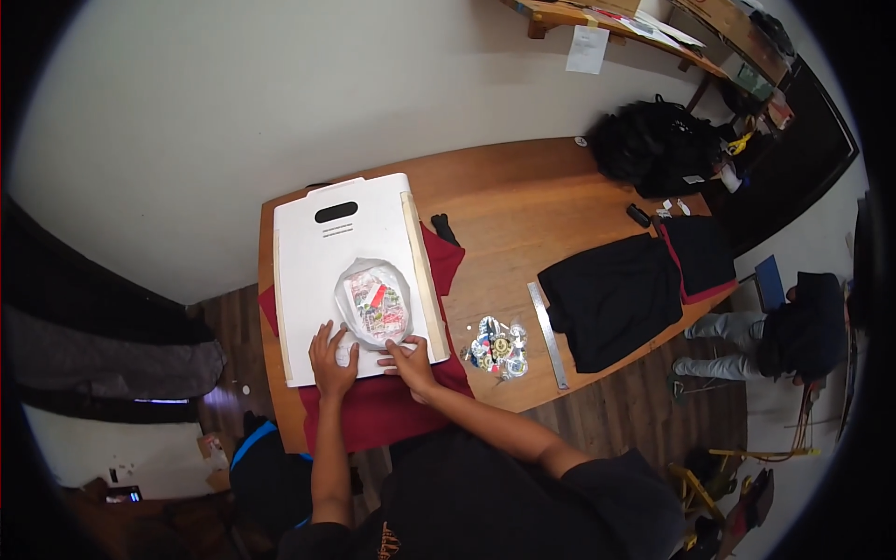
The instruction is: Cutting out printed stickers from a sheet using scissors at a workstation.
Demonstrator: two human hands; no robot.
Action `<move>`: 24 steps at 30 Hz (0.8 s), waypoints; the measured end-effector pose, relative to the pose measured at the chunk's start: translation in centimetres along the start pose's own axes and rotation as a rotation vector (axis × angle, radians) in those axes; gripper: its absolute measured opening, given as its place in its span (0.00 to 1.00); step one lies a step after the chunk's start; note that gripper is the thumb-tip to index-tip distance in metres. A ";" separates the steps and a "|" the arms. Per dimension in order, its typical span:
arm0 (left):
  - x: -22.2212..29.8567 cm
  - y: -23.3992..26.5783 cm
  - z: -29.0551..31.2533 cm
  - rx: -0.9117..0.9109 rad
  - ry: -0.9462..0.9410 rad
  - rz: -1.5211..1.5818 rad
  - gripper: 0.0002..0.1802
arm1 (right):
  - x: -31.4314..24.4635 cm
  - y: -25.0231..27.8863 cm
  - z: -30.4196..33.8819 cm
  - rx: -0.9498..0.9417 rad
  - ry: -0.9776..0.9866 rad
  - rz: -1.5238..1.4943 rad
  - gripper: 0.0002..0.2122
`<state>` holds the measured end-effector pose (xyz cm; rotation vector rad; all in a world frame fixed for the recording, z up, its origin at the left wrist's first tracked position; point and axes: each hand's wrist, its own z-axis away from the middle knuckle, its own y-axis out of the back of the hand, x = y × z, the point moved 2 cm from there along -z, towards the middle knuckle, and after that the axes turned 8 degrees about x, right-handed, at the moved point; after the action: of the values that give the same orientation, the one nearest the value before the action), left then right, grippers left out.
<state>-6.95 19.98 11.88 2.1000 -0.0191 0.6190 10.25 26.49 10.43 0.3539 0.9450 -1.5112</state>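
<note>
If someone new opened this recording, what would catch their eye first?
Probably the large white rectangular board with a dark oval slot, lying over dark red fabric on the brown wooden table. On it sits a translucent plastic bag of colourful printed pieces, with the left hand and right hand at its near edge. To the right lies a black folded garment.

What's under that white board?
Red cloth shows past the left, right and near sides of the white board, with the wooden table beneath. The board covers the middle, so I can't tell what else lies there.
</note>
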 end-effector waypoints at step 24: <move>1.4 1.1 -0.6 0.008 0.037 0.010 0.22 | -5.3 25.4 1.9 0.280 0.359 0.680 0.20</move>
<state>-6.29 20.12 13.66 2.0967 -0.0059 0.6647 35.55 31.12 6.47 1.0618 0.7688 -0.9567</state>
